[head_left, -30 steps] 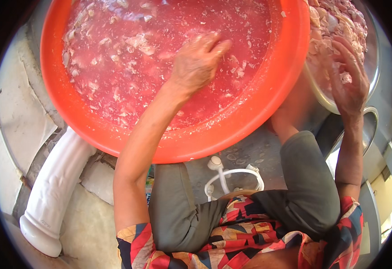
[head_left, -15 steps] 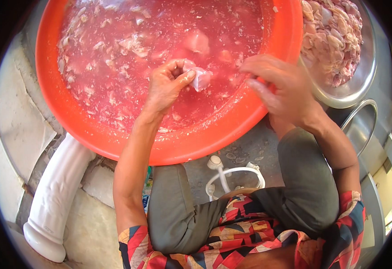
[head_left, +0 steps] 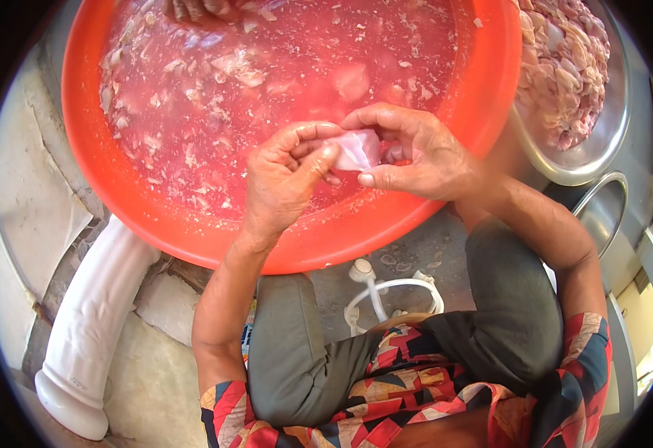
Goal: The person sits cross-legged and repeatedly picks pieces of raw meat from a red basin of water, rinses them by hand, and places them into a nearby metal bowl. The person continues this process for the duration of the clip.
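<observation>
My left hand pinches one end of a small, pale pink piece of raw meat between thumb and fingers. Its other end lies in my right hand, whose thumb and forefinger curve round it from below and above. Both hands are over the near part of a big orange basin. Cloudy red water fills the basin, with whitish scraps floating in it and a pale lump showing beyond my hands.
Another person's hand reaches into the basin's far side. On the right, a metal bowl holds heaped raw meat pieces. A white moulded pillar lies at left. A white hose rests on the ground between my legs.
My right hand has come left to the piece of meat and closed round its free end. The other person's hand has appeared at the basin's far side.
</observation>
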Demonstrator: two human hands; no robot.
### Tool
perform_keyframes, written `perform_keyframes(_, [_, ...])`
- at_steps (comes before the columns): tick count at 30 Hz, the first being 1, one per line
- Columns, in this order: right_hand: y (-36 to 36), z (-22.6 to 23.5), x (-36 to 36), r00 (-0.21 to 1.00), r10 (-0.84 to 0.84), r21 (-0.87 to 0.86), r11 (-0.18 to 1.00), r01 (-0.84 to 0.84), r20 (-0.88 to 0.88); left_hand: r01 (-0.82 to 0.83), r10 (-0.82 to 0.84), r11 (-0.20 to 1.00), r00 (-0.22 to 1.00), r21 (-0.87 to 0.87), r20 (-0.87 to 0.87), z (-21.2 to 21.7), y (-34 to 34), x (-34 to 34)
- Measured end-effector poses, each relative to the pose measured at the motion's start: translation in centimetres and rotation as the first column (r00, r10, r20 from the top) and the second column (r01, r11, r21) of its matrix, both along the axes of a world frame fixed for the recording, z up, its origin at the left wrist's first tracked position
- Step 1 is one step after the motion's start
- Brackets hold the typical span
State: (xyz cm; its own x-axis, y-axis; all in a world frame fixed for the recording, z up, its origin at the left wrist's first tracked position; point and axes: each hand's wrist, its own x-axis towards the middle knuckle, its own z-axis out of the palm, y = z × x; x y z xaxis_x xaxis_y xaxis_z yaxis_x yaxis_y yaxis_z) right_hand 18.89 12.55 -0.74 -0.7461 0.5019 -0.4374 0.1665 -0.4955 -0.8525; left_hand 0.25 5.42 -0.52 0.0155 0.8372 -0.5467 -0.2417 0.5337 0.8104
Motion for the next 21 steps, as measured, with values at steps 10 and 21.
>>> perform_keyframes(10, [0.4, 1.2, 1.7, 0.988, -0.068, -0.244, 0.965, 0.101, 0.141, 0.616, -0.038, 0.731, 0.466, 0.293, -0.884, -5.3, 4.2, 1.2])
perform_keyframes(21, [3.9, 5.3, 8.0, 0.898, -0.436, 0.471, 0.782, 0.408, -0.053, 0.187, -0.195, 0.981, 0.945, -0.052, -0.262, -7.9, 6.1, 0.8])
